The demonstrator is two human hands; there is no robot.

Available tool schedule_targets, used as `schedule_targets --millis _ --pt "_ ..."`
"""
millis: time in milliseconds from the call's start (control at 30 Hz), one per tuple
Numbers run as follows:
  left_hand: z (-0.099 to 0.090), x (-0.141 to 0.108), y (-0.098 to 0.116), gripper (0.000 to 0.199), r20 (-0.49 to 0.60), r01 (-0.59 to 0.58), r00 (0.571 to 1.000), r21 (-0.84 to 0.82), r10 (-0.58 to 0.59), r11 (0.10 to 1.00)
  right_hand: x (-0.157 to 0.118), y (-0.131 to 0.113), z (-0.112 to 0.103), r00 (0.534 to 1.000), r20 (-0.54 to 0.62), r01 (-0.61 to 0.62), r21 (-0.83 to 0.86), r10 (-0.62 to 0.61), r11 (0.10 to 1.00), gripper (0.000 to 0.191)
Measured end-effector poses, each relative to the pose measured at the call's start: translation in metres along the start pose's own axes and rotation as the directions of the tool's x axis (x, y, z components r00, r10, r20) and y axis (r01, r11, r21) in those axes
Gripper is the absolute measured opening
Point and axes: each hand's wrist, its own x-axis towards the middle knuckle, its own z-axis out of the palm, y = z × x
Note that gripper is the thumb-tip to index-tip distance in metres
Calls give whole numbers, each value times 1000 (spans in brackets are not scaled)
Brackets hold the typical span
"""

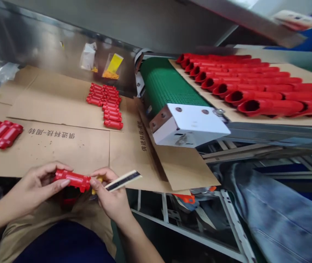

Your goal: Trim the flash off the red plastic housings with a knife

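Observation:
A red plastic tubular part [75, 179] lies level above my lap, gripped at its left end between the thumb and fingers of my left hand [42, 182]. At its right end is my right hand [110, 195], closed around a flat cream stick with a black stripe [124, 180]. The stick pokes out to the right past my knuckles. Something small and yellow shows between my right fingertips; its shape is mostly hidden. On the cardboard [90, 149] ahead, several similar red parts [110, 106] lie in a cluster, and more red parts [2, 133] sit side by side at the left.
A green conveyor belt [169, 84] with a white metal end bracket [191, 126] stands right of the cardboard. Rows of larger red tubes [265, 84] lie on it. Small bags with yellow contents [113, 65] rest against the metal panel. Denim cloth [281, 212] hangs at lower right.

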Motion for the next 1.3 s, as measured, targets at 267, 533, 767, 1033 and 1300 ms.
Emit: schedule_targets --millis 267,533,767,1033,1300 --pt "2 -66 -37 40 -189 189 945 -345 -266 919 -20 12 48 980 125 -165 89 153 982 54" --pt "0 -79 -44 41 -298 163 927 -229 -228 960 -30 15 57 970 109 -224 64 216 972 61" --pt "3 -81 -54 39 -275 138 933 -320 -232 937 -36 24 55 977 127 -180 48 172 983 60" --pt "9 -74 -36 22 -350 -50 936 -209 -27 977 -34 16 41 960 104 280 -440 -261 853 26" --pt "24 -61 -40 37 -386 -7 903 -450 -187 893 -38 27 46 785 214 603 -481 -582 636 10"
